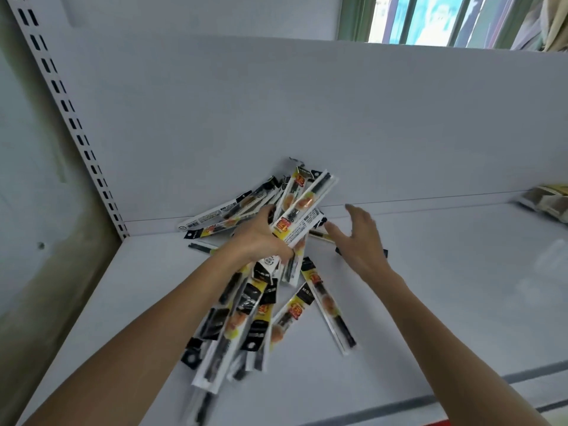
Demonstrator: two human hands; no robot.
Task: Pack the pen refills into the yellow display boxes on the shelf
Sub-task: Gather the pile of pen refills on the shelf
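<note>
L hand [261, 238] is clamped on a bundle of refill packs [302, 207], fingers curled round the middle. The top ends fan up and to the right twd the back panel [338, 118]. Lower ends stick out below the wrist.

R hand [361, 238] is just right of the bundle, fingers spread and apart, holding nothing. It sits low over the shelf [445, 302]. Can't tell if the fingertips touch the bundle. A dark strip [382, 253] pokes out from under its palm.

More packs [327, 305] lie loose on the shelf below and btwn the two hands, crossing at angles. Each is a long clear sleeve w/ a black refill inside and a yellow-red label. A blurred bunch [229, 336] runs down beside the L forearm; can't tell if it's lying flat or hanging from the grip. A few others [212, 215] lie where the shelf meets the back panel, left of the L hand.

Far right, at the frame edge, is a yellowish object [550, 199] on the shelf, well apart from the hands. It's too blurred to say if it's a box.

A slotted post [70, 118] rises at left. A window [430, 16] shows above the panel.
</note>
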